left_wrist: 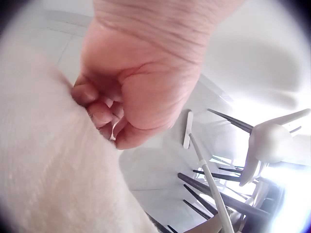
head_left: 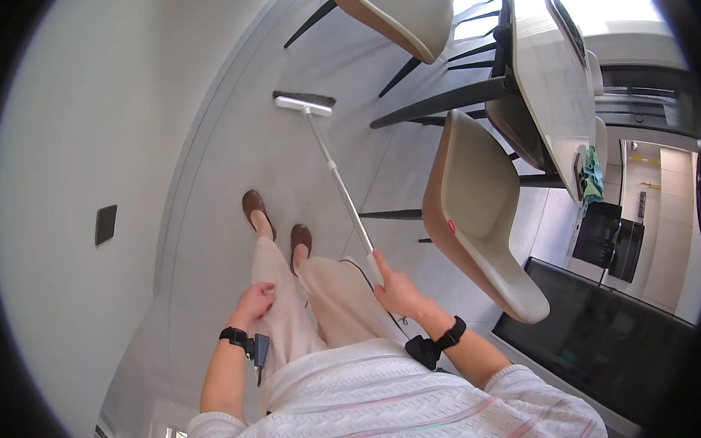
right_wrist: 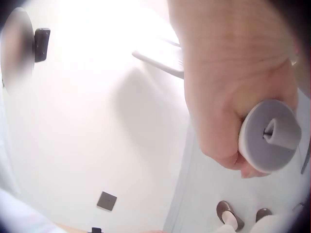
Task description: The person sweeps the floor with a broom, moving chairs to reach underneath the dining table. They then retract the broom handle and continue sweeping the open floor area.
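A white broom handle (head_left: 337, 177) slants across the floor, its head with dark bristles (head_left: 306, 101) lying on the tiles. The right hand (head_left: 403, 293) grips the top of the handle, the index finger laid along it. In the right wrist view that hand (right_wrist: 243, 92) is wrapped round the handle behind its grey end cap (right_wrist: 267, 145). At the thigh, the left hand (head_left: 256, 301) hangs with loosely curled fingers and holds nothing. The left wrist view shows this hand (left_wrist: 141, 77) against the light trouser leg (left_wrist: 63, 165), away from the broom (left_wrist: 209, 174).
Beige chairs (head_left: 481, 191) with dark legs and a table (head_left: 546, 73) stand on the right. A green cloth (head_left: 591, 176) hangs at the table's edge. A plain wall (head_left: 93, 135) runs along the left. Brown shoes (head_left: 301, 240) are on the floor below.
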